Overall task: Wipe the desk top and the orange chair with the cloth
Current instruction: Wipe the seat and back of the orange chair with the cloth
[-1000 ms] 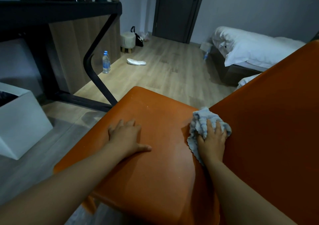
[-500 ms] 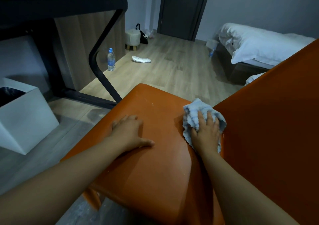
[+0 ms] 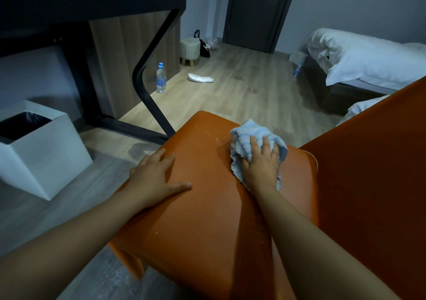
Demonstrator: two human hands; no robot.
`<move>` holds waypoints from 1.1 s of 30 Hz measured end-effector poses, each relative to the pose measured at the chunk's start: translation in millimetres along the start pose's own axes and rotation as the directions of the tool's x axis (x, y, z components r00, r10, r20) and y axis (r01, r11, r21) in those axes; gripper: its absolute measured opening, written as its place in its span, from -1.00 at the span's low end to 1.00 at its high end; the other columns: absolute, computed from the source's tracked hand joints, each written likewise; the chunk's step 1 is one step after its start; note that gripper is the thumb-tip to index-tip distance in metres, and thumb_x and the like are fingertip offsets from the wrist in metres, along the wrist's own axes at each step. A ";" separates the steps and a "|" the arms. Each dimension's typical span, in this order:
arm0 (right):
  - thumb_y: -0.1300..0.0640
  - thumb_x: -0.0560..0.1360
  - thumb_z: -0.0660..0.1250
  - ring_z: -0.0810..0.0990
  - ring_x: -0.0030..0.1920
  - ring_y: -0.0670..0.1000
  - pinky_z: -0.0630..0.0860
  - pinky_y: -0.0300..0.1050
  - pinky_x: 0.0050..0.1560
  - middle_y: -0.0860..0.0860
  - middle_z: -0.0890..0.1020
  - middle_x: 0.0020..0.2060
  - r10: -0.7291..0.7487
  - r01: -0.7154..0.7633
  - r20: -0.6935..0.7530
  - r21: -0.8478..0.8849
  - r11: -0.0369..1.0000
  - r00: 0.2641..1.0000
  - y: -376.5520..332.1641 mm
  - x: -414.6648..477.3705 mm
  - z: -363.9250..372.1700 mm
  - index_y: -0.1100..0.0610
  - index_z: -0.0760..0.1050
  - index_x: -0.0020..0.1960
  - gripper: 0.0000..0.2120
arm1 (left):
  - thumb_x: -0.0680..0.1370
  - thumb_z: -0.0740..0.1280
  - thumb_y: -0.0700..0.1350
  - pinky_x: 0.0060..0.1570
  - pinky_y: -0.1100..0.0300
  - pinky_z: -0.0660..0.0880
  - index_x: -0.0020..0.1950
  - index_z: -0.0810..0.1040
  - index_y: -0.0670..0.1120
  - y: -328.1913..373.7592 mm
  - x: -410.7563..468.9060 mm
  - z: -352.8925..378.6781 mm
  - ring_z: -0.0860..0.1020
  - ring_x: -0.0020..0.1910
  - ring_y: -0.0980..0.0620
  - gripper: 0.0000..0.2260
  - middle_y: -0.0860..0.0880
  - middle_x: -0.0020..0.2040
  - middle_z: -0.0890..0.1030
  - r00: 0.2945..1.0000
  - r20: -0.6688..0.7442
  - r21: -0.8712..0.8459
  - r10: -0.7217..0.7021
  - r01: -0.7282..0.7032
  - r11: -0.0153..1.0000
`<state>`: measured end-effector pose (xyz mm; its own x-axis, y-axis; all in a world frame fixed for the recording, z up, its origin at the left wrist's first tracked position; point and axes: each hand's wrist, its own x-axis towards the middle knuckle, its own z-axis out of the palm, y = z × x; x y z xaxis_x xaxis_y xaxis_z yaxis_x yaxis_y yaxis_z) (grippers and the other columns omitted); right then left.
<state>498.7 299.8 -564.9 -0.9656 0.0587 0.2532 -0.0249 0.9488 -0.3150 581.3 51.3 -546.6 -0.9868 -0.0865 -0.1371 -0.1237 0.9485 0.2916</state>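
Far left on the floor: white bin (image 3: pixel 46 157), with the dark desk (image 3: pixel 92 2) above it, untouched for now. Bracing the chair (image 3: pixel 207 226) with the left hand (image 3: pixel 153 177), flat and spread on the seat's left edge, gripping nothing. Pressing the bunched blue cloth (image 3: pixel 244 138) into the seat's far edge with the right hand (image 3: pixel 260 165), fingers curled into its folds. Shifted within the last second: away from the backrest (image 3: pixel 368 184), out along the far edge, baring a strip of seat beside the back. Likely mid-stroke on the seat; pale specks left near the far-left corner, backrest seemingly yet to wipe.
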 end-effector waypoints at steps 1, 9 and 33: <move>-0.15 0.56 0.16 -0.03 0.52 0.21 0.05 0.21 0.45 0.08 0.07 0.54 -0.001 0.001 -0.002 0.006 1.000 1.000 -5.3 2.7 2.7 -0.03 0.09 0.54 -0.39 | 0.31 0.20 0.52 0.43 -0.21 0.16 0.56 0.05 0.13 -0.4 0.0 0.3 0.05 0.53 -0.10 -0.07 0.02 0.58 -0.01 1.000 -0.010 -0.007 0.003 -0.003 1.000; -0.16 0.56 0.16 -0.03 0.52 0.25 0.08 0.29 0.44 0.07 0.09 0.54 -0.038 0.038 -0.001 0.034 0.999 0.999 -46.3 25.9 26.3 -0.05 0.10 0.54 -0.40 | 0.32 0.23 0.50 0.44 -0.20 0.11 0.55 0.06 0.13 -1.4 2.1 2.4 0.02 0.54 -0.09 -0.09 0.04 0.58 -0.02 1.000 -0.023 -0.034 0.002 -0.003 0.999; -0.12 0.41 0.10 0.45 0.09 0.16 0.31 -0.14 -0.01 0.07 0.51 0.02 -0.051 0.197 -0.269 0.547 0.814 0.962 -83.9 34.9 -0.8 0.11 0.49 0.06 -0.60 | 0.33 0.25 0.47 0.42 -0.17 0.07 0.54 0.10 0.15 -4.5 2.7 5.0 0.00 0.53 -0.08 -0.13 0.04 0.58 -0.02 0.999 -0.050 -0.069 0.012 -0.015 0.998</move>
<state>467.4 222.4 -528.9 -0.8576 0.0915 0.5062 -0.3515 0.6141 -0.7066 579.7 48.4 -553.0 -0.9922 -0.0904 -0.0861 -0.1155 0.9266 0.3580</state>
